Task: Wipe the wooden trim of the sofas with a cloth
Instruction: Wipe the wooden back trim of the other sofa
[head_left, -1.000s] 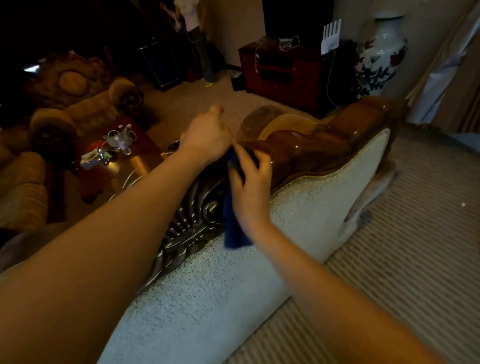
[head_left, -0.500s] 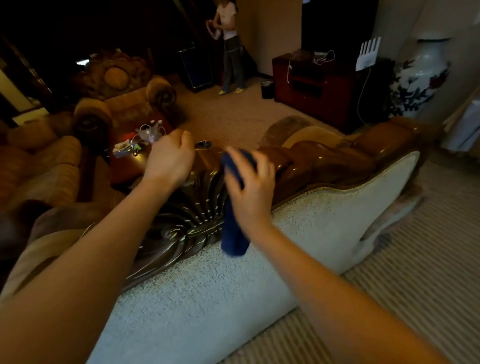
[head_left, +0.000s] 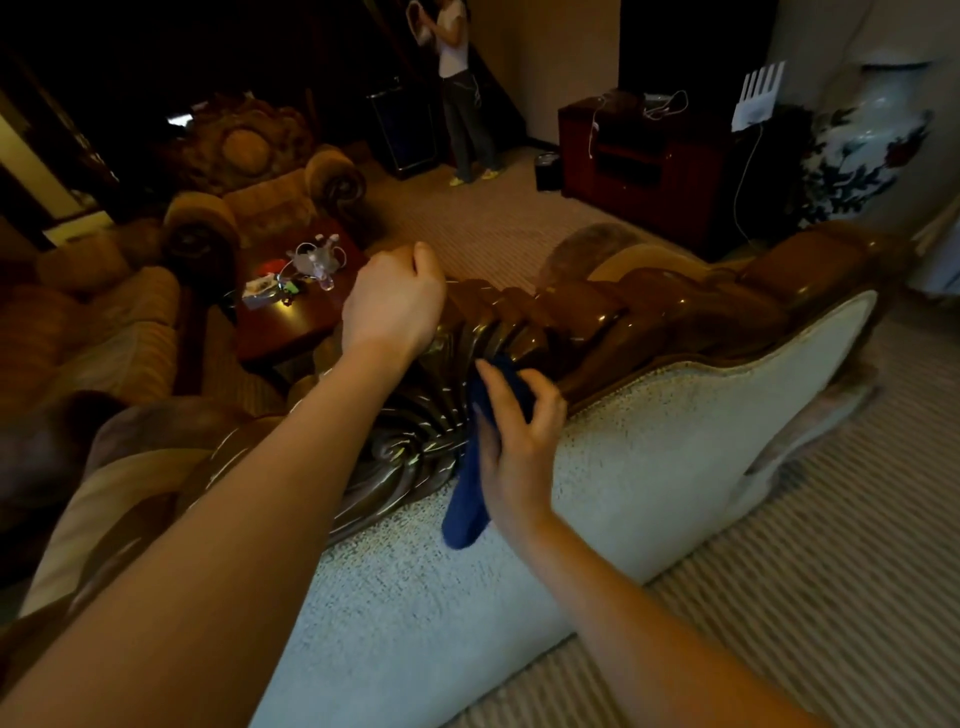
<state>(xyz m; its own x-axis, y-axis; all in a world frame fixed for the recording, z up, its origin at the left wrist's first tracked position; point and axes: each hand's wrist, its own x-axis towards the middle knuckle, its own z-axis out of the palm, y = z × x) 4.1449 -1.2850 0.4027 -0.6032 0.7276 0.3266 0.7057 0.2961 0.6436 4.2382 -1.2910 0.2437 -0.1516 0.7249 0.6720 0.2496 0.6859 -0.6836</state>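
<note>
I stand behind a sofa with a pale speckled back (head_left: 649, 441) topped by glossy carved wooden trim (head_left: 623, 312). A dark blue cloth (head_left: 465, 499) is gripped in my right hand (head_left: 514, 441), which presses its upper part against the fluted shell carving at the middle of the trim. The cloth's lower end hangs down over the upholstery. My left hand (head_left: 392, 301) sits on the crest of the trim just left of the cloth, fingers curled over the top edge; the fingertips are hidden behind the wood.
Beyond the sofa stands a red-brown coffee table (head_left: 291, 332) with small clutter, an ornate armchair (head_left: 260, 197) and another sofa at left. A person (head_left: 457, 88) stands at the back. A dark red cabinet (head_left: 649, 156) and a tall painted vase (head_left: 872, 140) are at right. Striped carpet surrounds.
My right hand has slid the cloth down from the top of the trim onto the shell carving. My left hand has shifted left along the crest, away from the cloth.
</note>
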